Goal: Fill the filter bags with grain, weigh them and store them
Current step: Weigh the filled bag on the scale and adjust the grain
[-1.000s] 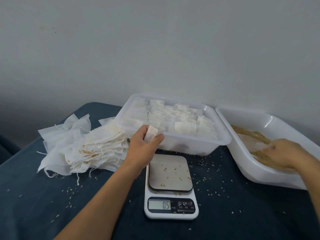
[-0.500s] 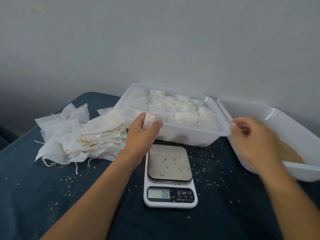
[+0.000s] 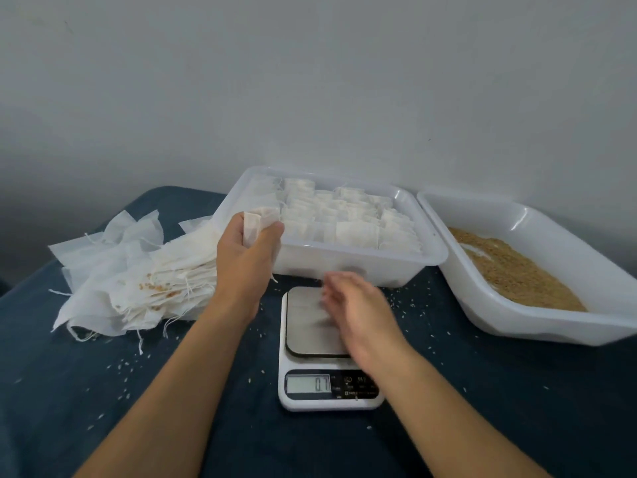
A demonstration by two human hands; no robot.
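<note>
head-worn view, angled down, close tabletop [image 3: 517,426]

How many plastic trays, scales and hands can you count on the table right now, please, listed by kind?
Plastic trays: 2, the tray of filled bags and the grain tray
Scales: 1, the digital scale
Hands: 2, the left hand holding a filter bag, the right hand blurred over the scale
Total: 5

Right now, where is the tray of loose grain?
The grain tray sits at the far right of the table in the head view, right beside the tray of filled bags, behind and right of the scale.
</note>
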